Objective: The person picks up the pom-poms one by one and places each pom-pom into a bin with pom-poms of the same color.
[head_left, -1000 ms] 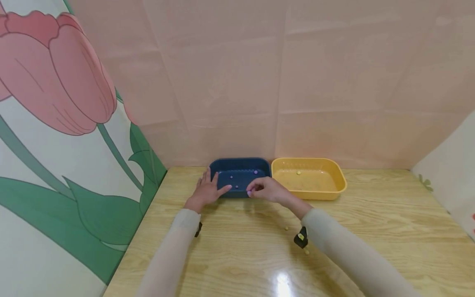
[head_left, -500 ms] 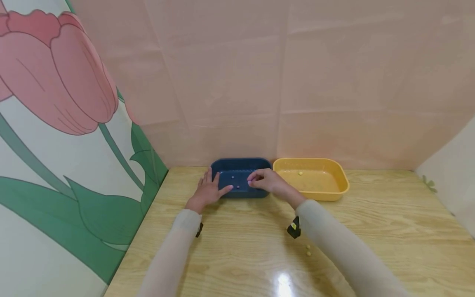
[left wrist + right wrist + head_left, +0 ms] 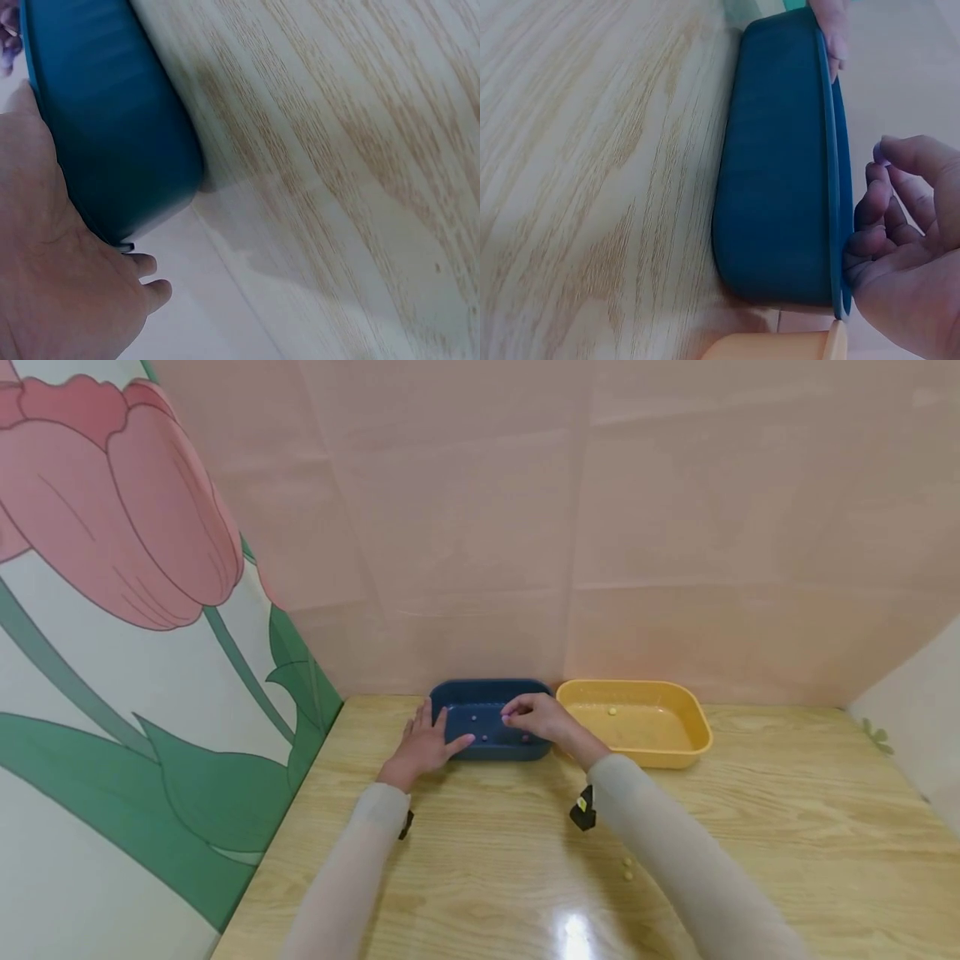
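Observation:
Over the dark blue tray point(image 3: 491, 752), my right hand point(image 3: 546, 717) pinches a small purple ball point(image 3: 880, 154) between thumb and forefinger; its other fingers curl loosely in the right wrist view. Below it in the tray lie several purple balls, among them one purple ball point(image 3: 474, 717) towards the left and another purple ball point(image 3: 526, 738) at the front right. My left hand point(image 3: 423, 746) rests at the tray's left end, fingers spread and straight, thumb reaching along the front rim. In the left wrist view that hand point(image 3: 52, 247) lies against the rim.
A yellow tray point(image 3: 645, 758) stands right beside the blue one, with a yellow ball point(image 3: 612, 712) in it. Two small yellow balls point(image 3: 627, 869) lie on the wooden table point(image 3: 480, 860) near my right forearm. A pink-covered wall point(image 3: 465, 568) rises behind the trays.
My right hand has moved from the blue tray's front rim back over its inside, still pinching the purple ball. A ball at the tray's front right has come into sight. The left hand stays put.

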